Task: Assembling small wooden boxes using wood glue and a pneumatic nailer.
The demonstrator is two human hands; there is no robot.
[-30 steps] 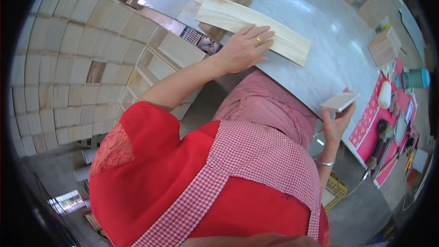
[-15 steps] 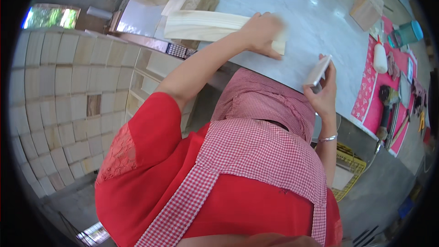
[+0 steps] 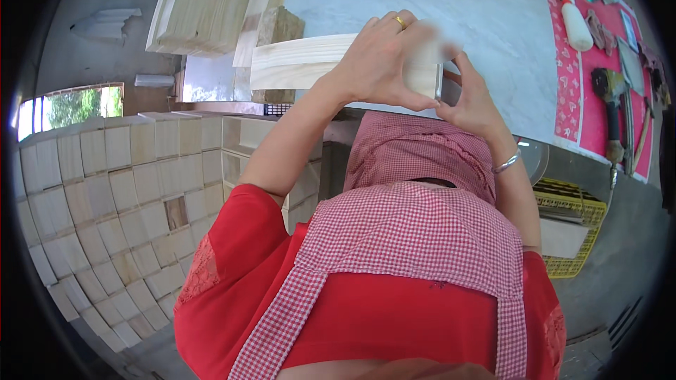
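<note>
A long pale wooden board point(image 3: 301, 63) lies across the light marbled tabletop point(image 3: 507, 63). My left hand point(image 3: 373, 63), with a ring on one finger, is closed over the board near its right end, thumb on the near side. At that end a thin, light flat piece point(image 3: 440, 83) stands nearly edge-on, against or very close to the board. My right hand point(image 3: 475, 102), a bracelet at its wrist, grips this piece between thumb and fingers. The thumbs almost meet at its near corner. A blur covers some fingertips. Under the board's left part sits a wood block point(image 3: 273, 96).
Stacked boards point(image 3: 201, 7) and a rough wood block point(image 3: 282, 26) stand at the far left. On the right, pink patterned cloth point(image 3: 569, 109) bears a white squeeze bottle point(image 3: 577, 24) and a hammer point(image 3: 609, 109). A yellow crate point(image 3: 588, 236) stands below; stacked wooden pieces point(image 3: 120, 197) fill the left.
My right hand has brought the flat piece leftward from apart over the table to the board's right end. My left hand stays on the board. The view has shifted.
</note>
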